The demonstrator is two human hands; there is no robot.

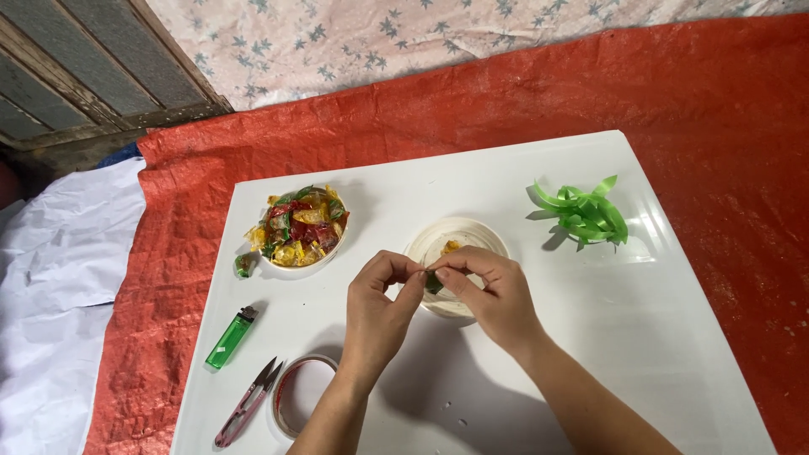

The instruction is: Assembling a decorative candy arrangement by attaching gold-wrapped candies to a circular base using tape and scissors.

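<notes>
Head view: at the centre of the frame, a person's left hand (pixel 381 297) and right hand (pixel 491 291) meet fingertip to fingertip, both pinched together on a small green wrapped piece (pixel 433 282) held just above a shallow white dish (pixel 459 244). The grip looks like the fine two-handed pinch used to twist or fold something small, and holding it over the dish would let anything dropped land inside; one yellowish piece (pixel 451 247) already lies there. To the left of centre, a white bowl (pixel 305 253) is heaped with red, yellow and green crinkled wrappers, one stray wrapper (pixel 245 264) lying just beside it. At the right, a loose bundle of green ribbon strips (pixel 585 212) sits well apart from the hands. Along the lower left, within the left hand's reach, lie a green lighter (pixel 230 338), pink-handled thread snips (pixel 248 404) and a roll of clear tape (pixel 302 405). Everything rests on a white board (pixel 674 337) laid over a red tarpaulin (pixel 725 109).
</notes>
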